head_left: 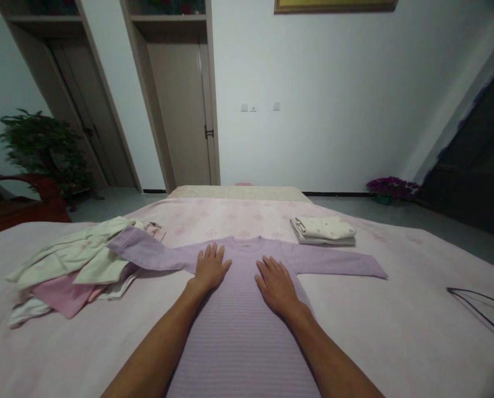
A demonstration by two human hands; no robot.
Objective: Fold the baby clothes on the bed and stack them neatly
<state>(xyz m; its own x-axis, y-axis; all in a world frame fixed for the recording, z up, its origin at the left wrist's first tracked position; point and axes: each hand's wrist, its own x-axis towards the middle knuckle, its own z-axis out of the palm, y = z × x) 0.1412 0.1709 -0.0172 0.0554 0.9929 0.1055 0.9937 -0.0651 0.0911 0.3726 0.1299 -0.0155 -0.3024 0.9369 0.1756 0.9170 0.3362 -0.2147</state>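
Observation:
A lilac striped long-sleeved shirt (242, 320) lies spread on the bed, its collar at the far end and both sleeves stretched sideways. My left hand (209, 270) rests flat on its upper left chest, fingers stretched out. On the upper right chest lies my right hand (277, 283), also flat with fingers apart. Neither hand grasps the cloth. The left sleeve's cuff overlaps a heap of clothes (93, 249), while the right sleeve lies straight on the pink sheet (375, 331). My forearms cover parts of the shirt's sides.
A folded stack of clothes (324, 229) sits beyond the right sleeve. Dark thin cords (479, 309) lie at the far right. Behind the bed are a door (180, 110) and a white wall. A wooden chair (27, 193) and a plant (43, 149) stand at left.

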